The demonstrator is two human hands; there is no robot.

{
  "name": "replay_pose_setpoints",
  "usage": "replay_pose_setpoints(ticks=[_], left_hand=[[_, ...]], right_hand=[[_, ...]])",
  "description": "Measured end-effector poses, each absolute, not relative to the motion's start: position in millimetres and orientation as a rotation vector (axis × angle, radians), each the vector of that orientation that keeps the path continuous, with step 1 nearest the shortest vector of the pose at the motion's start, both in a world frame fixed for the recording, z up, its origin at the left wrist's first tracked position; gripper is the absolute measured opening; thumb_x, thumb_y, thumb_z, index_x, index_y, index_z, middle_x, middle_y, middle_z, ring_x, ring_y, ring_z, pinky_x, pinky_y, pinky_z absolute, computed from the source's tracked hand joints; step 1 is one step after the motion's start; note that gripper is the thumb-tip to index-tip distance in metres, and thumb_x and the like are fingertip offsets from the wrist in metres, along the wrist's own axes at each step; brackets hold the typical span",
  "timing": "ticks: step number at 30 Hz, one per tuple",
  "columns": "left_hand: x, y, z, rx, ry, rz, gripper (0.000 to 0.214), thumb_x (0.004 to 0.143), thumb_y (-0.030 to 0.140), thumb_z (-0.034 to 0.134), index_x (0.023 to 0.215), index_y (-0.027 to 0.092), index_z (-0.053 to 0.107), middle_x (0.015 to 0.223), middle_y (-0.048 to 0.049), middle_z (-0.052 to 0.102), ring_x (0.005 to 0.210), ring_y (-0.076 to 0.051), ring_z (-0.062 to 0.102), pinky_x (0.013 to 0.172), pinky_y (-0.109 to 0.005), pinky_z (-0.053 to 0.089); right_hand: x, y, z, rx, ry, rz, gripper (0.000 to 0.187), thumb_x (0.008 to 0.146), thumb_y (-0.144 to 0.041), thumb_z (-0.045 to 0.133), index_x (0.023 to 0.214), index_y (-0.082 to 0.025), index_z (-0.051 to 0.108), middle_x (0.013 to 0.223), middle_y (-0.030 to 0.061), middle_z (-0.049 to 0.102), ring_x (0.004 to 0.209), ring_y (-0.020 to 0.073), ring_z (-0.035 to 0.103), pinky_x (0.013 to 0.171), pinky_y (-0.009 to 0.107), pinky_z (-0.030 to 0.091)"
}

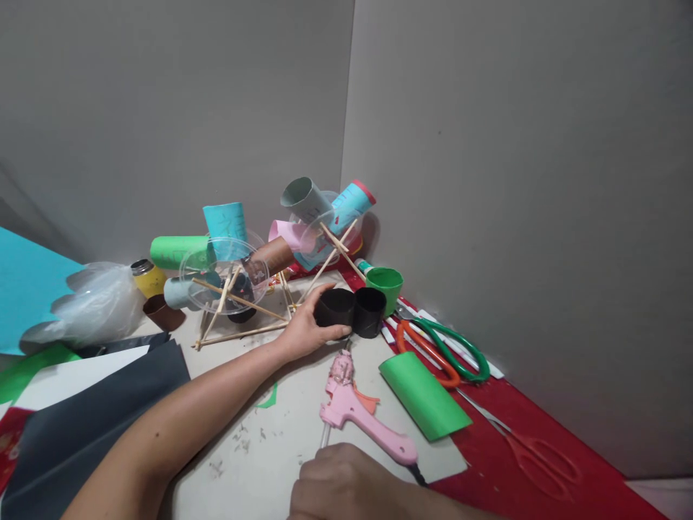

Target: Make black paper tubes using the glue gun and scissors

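My left hand is closed round the left side of a short black paper tube, its thumb in front. A second black paper tube stands against it on the right. The nozzle of a pink glue gun points up towards the tubes as the gun lies on the board. From its back end a whitish glue stick reaches down towards my right hand. That hand is a fist at the bottom, seen from its back; whatever its fingers hold is hidden.
Stick-framed wheels with clear plastic discs and coloured tubes stand behind. To the right lie a green paper roll, orange-handled scissors and red-handled scissors. Black paper and a plastic bag are left. Grey walls meet behind.
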State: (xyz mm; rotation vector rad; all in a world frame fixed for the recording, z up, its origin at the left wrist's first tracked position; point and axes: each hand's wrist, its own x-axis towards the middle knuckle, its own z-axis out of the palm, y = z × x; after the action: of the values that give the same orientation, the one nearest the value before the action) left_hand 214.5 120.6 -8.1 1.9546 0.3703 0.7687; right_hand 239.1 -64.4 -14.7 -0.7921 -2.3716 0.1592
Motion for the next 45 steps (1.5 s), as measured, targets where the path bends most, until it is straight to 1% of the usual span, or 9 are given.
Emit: replay_pose_setpoints(ticks=[7,14,18,21,26,33,37,40,45], left_hand=[[212,118,-13,2.030,0.362,0.734,0.078,0.066,0.028,0.079,0.134,0.019,0.042,0.120,-0.0093,0.059,0.110,-0.025,0.056,0.099,-0.039,0.041],[210,118,-14,2.043,0.339,0.731,0.080,0.066,0.029,0.079,0.136,0.020,0.040,0.125,-0.0092,0.057,0.117,-0.026,0.053,0.103,-0.039,0.038],[210,120,-14,2.063,0.317,0.728,0.084,0.066,0.033,0.080,0.138,0.021,0.038,0.130,-0.0100,0.054,0.120,-0.027,0.051,0.105,-0.039,0.037],[209,120,-13,2.071,0.322,0.704,0.089,0.065,0.035,0.081,0.140,0.020,0.036,0.132,-0.0110,0.052,0.122,-0.027,0.050,0.107,-0.040,0.035],[204,119,-12,2.039,0.360,0.634,0.092,0.067,0.038,0.079,0.143,0.020,0.032,0.134,-0.0117,0.051,0.121,-0.027,0.051,0.106,-0.041,0.036],[202,118,-11,2.046,0.384,0.606,0.095,0.068,0.041,0.079,0.146,0.021,0.029,0.135,-0.0123,0.051,0.123,-0.027,0.050,0.107,-0.041,0.035],[202,119,-13,2.032,0.382,0.612,0.091,0.069,0.041,0.078,0.145,0.021,0.033,0.134,-0.0126,0.053,0.122,-0.027,0.051,0.106,-0.042,0.036],[203,119,-16,1.993,0.348,0.635,0.084,0.071,0.038,0.076,0.143,0.020,0.036,0.130,-0.0120,0.056,0.119,-0.026,0.053,0.105,-0.042,0.037],[205,119,-18,1.951,0.268,0.684,0.071,0.072,0.034,0.076,0.134,0.017,0.046,0.127,-0.0113,0.058,0.118,-0.025,0.054,0.104,-0.040,0.038]], right_hand=[[239,-65,-14,-0.829,-2.483,0.073,0.019,0.081,-0.027,0.070,0.080,-0.022,0.052,0.061,-0.0086,0.051,0.053,0.0114,0.040,0.046,0.027,0.024],[238,-66,-4,-0.881,-2.570,0.075,0.024,0.080,-0.031,0.072,0.077,-0.021,0.051,0.063,-0.0078,0.055,0.054,0.0114,0.042,0.047,0.027,0.025],[239,-66,-5,-0.879,-2.589,0.058,0.021,0.082,-0.031,0.069,0.078,-0.021,0.052,0.064,-0.0072,0.056,0.054,0.0118,0.042,0.046,0.028,0.022],[238,-66,-7,-0.852,-2.583,0.038,0.018,0.084,-0.030,0.067,0.079,-0.021,0.052,0.064,-0.0068,0.056,0.054,0.0122,0.041,0.046,0.028,0.022],[238,-67,-6,-0.869,-2.540,0.000,0.024,0.079,-0.030,0.072,0.077,-0.020,0.050,0.063,-0.0071,0.054,0.053,0.0121,0.041,0.045,0.028,0.021],[237,-67,-2,-0.879,-2.565,-0.020,0.025,0.077,-0.029,0.074,0.077,-0.020,0.051,0.063,-0.0073,0.054,0.052,0.0120,0.040,0.044,0.028,0.020],[238,-67,-1,-0.879,-2.602,-0.040,0.024,0.079,-0.029,0.073,0.077,-0.020,0.050,0.065,-0.0070,0.056,0.053,0.0118,0.040,0.044,0.028,0.020],[238,-67,-2,-0.861,-2.599,-0.049,0.022,0.081,-0.028,0.071,0.078,-0.020,0.051,0.065,-0.0067,0.056,0.052,0.0122,0.039,0.043,0.028,0.020],[238,-67,-1,-0.875,-2.603,-0.021,0.026,0.078,-0.030,0.074,0.076,-0.020,0.050,0.065,-0.0068,0.055,0.052,0.0122,0.040,0.042,0.028,0.019]])
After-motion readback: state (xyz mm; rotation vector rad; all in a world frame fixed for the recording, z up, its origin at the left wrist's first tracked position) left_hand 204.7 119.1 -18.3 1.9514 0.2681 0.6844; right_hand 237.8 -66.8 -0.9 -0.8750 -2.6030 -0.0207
